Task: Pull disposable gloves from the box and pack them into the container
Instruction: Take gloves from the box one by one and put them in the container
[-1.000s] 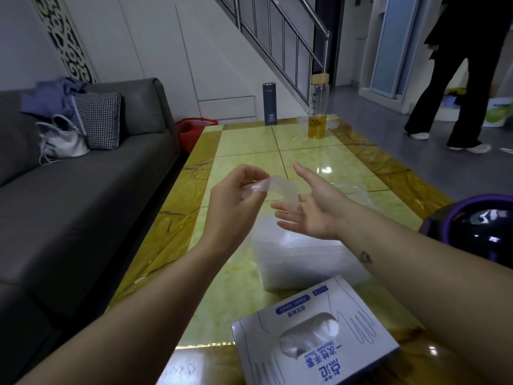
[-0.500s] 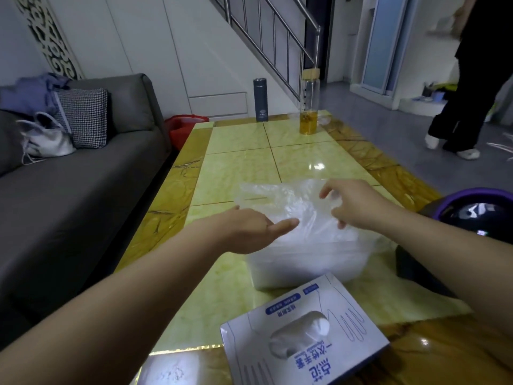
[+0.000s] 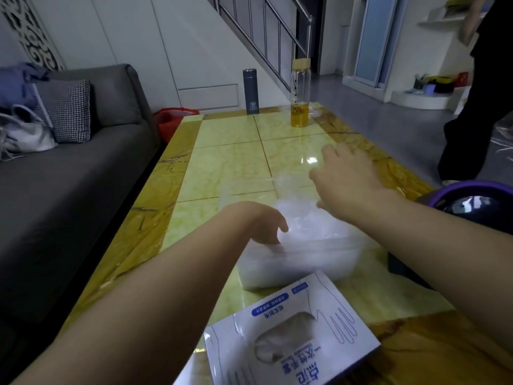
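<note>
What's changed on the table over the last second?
Both hands brought the clear glove down from mid-air onto the container; the left hand now pushes in at its near edge, the right hand reaches over the far side. The glove box stayed put.

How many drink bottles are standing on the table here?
2. A dark grey flask stands near the table's far edge; a clear glass bottle holding amber liquid stands just right of it. No others visible.

Table [image 3: 230,162]: box [image 3: 291,340] at near edge; container [image 3: 299,262] just behind it; flask [image 3: 250,91], bottle [image 3: 299,93] at far edge.
</note>
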`<state>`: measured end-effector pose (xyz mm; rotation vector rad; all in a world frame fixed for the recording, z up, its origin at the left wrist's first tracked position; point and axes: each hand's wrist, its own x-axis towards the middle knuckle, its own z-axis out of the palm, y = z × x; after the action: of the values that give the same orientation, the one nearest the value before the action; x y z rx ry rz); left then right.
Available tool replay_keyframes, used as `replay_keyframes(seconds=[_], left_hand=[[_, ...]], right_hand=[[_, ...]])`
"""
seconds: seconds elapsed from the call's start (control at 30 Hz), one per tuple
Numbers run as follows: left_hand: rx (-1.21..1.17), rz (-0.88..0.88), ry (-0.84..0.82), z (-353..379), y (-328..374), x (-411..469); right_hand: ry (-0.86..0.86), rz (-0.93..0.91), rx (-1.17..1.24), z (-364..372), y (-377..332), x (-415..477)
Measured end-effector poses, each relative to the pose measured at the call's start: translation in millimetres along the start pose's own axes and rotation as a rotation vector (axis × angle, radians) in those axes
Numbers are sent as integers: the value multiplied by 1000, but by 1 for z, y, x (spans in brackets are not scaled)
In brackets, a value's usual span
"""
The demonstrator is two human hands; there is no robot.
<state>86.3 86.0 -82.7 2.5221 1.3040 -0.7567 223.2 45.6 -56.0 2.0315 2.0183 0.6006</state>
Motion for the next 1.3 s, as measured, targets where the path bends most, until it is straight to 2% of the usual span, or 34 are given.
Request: replay_keyframes(seconds=[0.03,0.07,0.1,0.2,0.3,0.47,0.63,0.7,0.77,0.83,0.97,1.0,1.03,1.13,1.23,1.3], left_hand=[[10,-7,-7,0,0,2],[11,-14,-15,1,0,5],[0,-17,-27,2,1,9],[-67,-29,-67,9,1,18],[-173,-92,-92,20,-3,30],[-161,-239,-94,22,-4,39],[-85,-218,-72,20,-6,34],[-59,-179,-94,14,-4,23],[-45,-106,-7,6,-3,6],[-181,-38,218,0,-7,-15],[-439,198,814,14,-10,-62],[-450,271,909,23,-9,-73],[-438,320,940,34,-8,-82],[-318,327,819,72,-3,-105],[-150,261,545,104,5,-119],[-50,186,359,122,13,-123]], right_hand=[[99,-28,-11,-3,-1,3],[126,-68,40,-2,-3,5],[64,-102,159,2,-8,8],[-392,-179,424,41,-29,19],[-599,-190,454,73,-32,34],[-725,-245,316,78,-24,42],[-754,-251,395,78,-30,45],[-737,-214,427,72,-31,39],[-692,-194,438,66,-31,32],[-540,-190,383,47,-23,18],[66,-179,560,1,-13,-25],[171,-234,623,-7,-14,-36],[201,-313,664,-13,-16,-49],[-22,-540,618,-8,-28,-85],[-222,-669,433,21,-39,-103],[-247,-706,322,34,-45,-106]])
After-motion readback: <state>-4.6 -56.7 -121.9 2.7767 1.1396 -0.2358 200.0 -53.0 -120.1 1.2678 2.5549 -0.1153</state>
